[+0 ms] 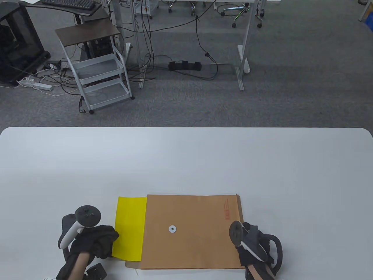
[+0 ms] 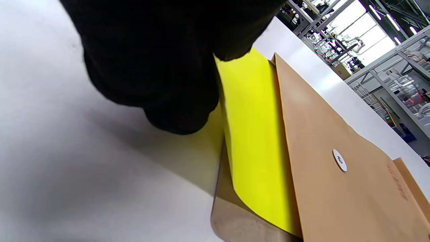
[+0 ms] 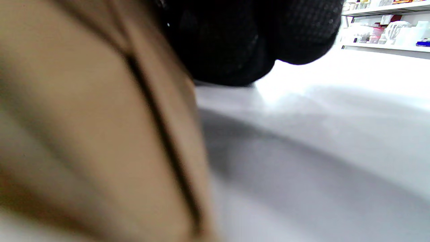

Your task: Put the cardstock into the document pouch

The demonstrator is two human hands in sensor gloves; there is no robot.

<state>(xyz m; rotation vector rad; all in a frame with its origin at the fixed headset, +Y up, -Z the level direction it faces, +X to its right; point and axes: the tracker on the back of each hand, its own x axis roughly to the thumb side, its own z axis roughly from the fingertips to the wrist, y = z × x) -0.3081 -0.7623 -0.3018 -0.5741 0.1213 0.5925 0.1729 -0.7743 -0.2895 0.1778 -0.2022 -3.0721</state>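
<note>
- One brown kraft-paper document pouch [image 1: 192,232] lies flat on the white table [image 1: 186,163], near its front edge, between the two hands.
- Pouch long axis runs left to right in the table view; its open mouth faces left, its closed end with red print faces right.
- One round white fastener disc [image 1: 172,229] sits on the pouch face, left of centre.
- One sheet of bright yellow cardstock [image 1: 129,227] lies partly inside the pouch mouth. A yellow strip projects to the left; the remainder is hidden under the brown face.
- The projecting strip's long side runs front to back.
- The pouch's lower layer or flap shows as a brown margin beneath the yellow sheet's near corner in the left wrist view.
- Left hand [image 1: 93,240], black-gloved, touches the cardstock's left edge; whether it pinches or merely presses cannot be told.
- Right hand [image 1: 255,245], black-gloved, sits at the pouch's right end; finger position is hidden and its grip cannot be told.
- Count: one pouch, one cardstock sheet, two hands.
</note>
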